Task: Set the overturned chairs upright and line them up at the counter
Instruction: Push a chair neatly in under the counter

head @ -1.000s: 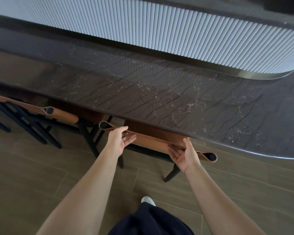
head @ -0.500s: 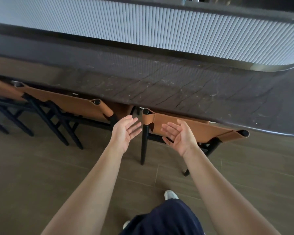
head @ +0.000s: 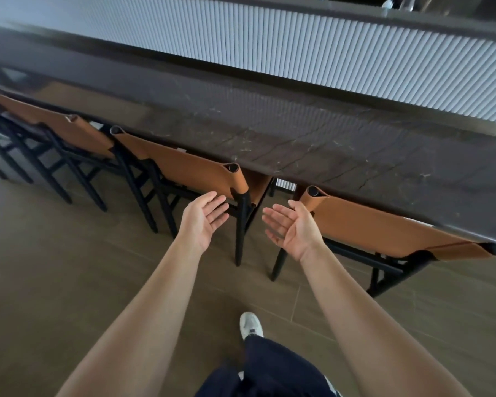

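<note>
Now | my left hand [head: 202, 222], right hand [head: 291, 229]: fingers wide, holding nothing | tan leather black-framed chairs [head: 184, 164] upright along dark marble surface [head: 341, 156]

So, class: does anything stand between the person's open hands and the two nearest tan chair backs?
Nothing visible does. The left hand is open near the middle chair's backrest, the right hand open near the right chair's backrest, nothing between.
</note>
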The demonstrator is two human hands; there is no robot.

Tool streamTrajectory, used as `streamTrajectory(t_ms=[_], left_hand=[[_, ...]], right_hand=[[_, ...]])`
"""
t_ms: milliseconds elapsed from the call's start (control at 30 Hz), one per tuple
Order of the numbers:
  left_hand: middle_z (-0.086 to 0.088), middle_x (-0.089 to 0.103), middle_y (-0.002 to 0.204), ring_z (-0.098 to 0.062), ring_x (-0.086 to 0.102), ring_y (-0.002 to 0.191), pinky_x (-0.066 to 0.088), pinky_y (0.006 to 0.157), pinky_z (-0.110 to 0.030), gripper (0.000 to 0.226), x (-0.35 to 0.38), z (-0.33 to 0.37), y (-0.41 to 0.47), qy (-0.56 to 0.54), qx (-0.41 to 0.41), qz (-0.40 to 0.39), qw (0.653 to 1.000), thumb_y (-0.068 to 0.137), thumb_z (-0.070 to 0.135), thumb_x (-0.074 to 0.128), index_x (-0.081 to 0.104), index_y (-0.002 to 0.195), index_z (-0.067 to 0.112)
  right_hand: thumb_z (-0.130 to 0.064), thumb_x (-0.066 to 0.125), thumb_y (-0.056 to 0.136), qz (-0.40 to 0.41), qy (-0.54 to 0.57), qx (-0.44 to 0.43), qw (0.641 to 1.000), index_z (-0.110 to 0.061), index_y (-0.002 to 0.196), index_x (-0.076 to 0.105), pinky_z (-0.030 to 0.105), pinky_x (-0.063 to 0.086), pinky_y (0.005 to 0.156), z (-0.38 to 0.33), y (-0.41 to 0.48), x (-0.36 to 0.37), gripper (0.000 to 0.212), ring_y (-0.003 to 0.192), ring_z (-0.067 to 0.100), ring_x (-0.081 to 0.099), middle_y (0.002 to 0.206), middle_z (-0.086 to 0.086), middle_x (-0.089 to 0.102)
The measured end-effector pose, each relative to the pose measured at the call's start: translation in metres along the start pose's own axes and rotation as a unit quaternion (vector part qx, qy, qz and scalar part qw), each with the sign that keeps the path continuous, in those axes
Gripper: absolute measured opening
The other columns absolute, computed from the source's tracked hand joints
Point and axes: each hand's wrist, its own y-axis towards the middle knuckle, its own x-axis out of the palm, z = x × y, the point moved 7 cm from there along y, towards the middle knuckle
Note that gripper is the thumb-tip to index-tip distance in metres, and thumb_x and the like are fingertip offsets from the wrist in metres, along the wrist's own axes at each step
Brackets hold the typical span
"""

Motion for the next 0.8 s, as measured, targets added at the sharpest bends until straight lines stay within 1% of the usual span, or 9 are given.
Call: streamTrajectory(t_ms=[100, 200, 267, 333, 433, 567, 667, 733, 800], left_hand=[[-0.013, 0.065, 0.122, -0.026, 0.063, 0.111, 0.053, 0.093, -0.040, 0.039, -0.006, 0.020, 0.022, 0.001, 0.005, 0.017, 1.000, 0.099, 0.019, 0.049, 0.050, 0.135, 0.004], [-0.013, 0.063, 0.124, -0.026, 0.062, 0.112, 0.051, 0.097, -0.041, 0.043, -0.010, 0.039, 0.048, 0.007, 0.007, 0.033, 0.999, 0.099, 0.022, 0.050, 0.048, 0.138, 0.004], [-0.014, 0.061, 0.128, -0.026, 0.060, 0.115, 0.049, 0.100, -0.042, 0.044, -0.007, 0.053, 0.066, 0.024, 0.006, 0.033, 0.999, 0.100, 0.023, 0.050, 0.046, 0.140, 0.005], [-0.013, 0.059, 0.132, -0.026, 0.059, 0.118, 0.048, 0.102, -0.044, 0.046, -0.007, 0.068, 0.082, 0.046, 0.004, 0.037, 0.998, 0.100, 0.025, 0.050, 0.044, 0.141, 0.007], [-0.013, 0.057, 0.134, -0.026, 0.058, 0.119, 0.048, 0.102, -0.044, 0.046, -0.010, 0.089, 0.102, 0.061, 0.006, 0.035, 0.998, 0.100, 0.024, 0.051, 0.044, 0.142, 0.007], [-0.014, 0.055, 0.136, -0.027, 0.057, 0.121, 0.047, 0.102, -0.045, 0.048, -0.022, 0.097, 0.126, 0.050, -0.014, 0.049, 0.997, 0.100, 0.028, 0.052, 0.044, 0.142, 0.007], [-0.014, 0.053, 0.137, -0.028, 0.057, 0.118, 0.051, 0.098, -0.043, 0.054, -0.028, 0.097, 0.148, 0.043, -0.045, 0.055, 0.997, 0.097, 0.031, 0.056, 0.040, 0.143, 0.008], [-0.016, 0.050, 0.139, -0.030, 0.058, 0.117, 0.053, 0.094, -0.042, 0.057, -0.033, 0.101, 0.165, 0.035, -0.065, 0.056, 0.996, 0.096, 0.032, 0.058, 0.038, 0.145, 0.010], [-0.018, 0.046, 0.142, -0.033, 0.057, 0.117, 0.054, 0.090, -0.043, 0.060, -0.037, 0.109, 0.182, 0.030, -0.082, 0.053, 0.995, 0.096, 0.032, 0.059, 0.035, 0.147, 0.012]], right_hand=[[-0.036, 0.043, 0.102, -0.006, -0.001, 0.020, 1.000, -0.009, 0.124, 0.062, 0.043, 0.046, 0.102, 0.000, 0.022, 0.025, 0.039, 0.108, 0.024, 0.068, 0.108, 0.008, 0.075], [-0.035, 0.043, 0.102, -0.010, 0.006, 0.043, 0.999, -0.007, 0.125, 0.061, 0.041, 0.048, 0.098, 0.000, 0.048, 0.049, 0.039, 0.108, 0.025, 0.067, 0.109, 0.010, 0.074], [-0.035, 0.043, 0.102, -0.010, 0.004, 0.049, 0.999, -0.008, 0.122, 0.061, 0.041, 0.048, 0.098, -0.004, 0.066, 0.065, 0.038, 0.106, 0.025, 0.068, 0.108, 0.009, 0.075], [-0.035, 0.044, 0.102, -0.002, 0.000, 0.062, 0.998, -0.010, 0.117, 0.063, 0.044, 0.046, 0.103, -0.009, 0.082, 0.077, 0.036, 0.105, 0.025, 0.069, 0.106, 0.008, 0.075], [-0.037, 0.045, 0.101, -0.006, -0.008, 0.077, 0.997, -0.009, 0.111, 0.064, 0.044, 0.044, 0.105, -0.016, 0.102, 0.093, 0.035, 0.105, 0.024, 0.068, 0.106, 0.009, 0.075], [-0.042, 0.045, 0.099, -0.002, -0.008, 0.112, 0.994, -0.002, 0.116, 0.064, 0.043, 0.045, 0.097, -0.013, 0.118, 0.106, 0.048, 0.105, 0.024, 0.068, 0.105, 0.011, 0.075], [-0.044, 0.047, 0.097, 0.018, 0.012, 0.134, 0.991, 0.003, 0.121, 0.063, 0.044, 0.045, 0.095, -0.001, 0.129, 0.117, 0.054, 0.105, 0.024, 0.068, 0.105, 0.013, 0.075], [-0.044, 0.050, 0.096, 0.032, 0.028, 0.140, 0.989, 0.004, 0.126, 0.058, 0.044, 0.045, 0.096, 0.007, 0.137, 0.128, 0.057, 0.106, 0.025, 0.067, 0.110, 0.014, 0.073], [-0.043, 0.052, 0.096, 0.045, 0.045, 0.137, 0.988, 0.003, 0.134, 0.052, 0.044, 0.046, 0.096, 0.012, 0.145, 0.141, 0.060, 0.109, 0.025, 0.065, 0.118, 0.015, 0.070]])
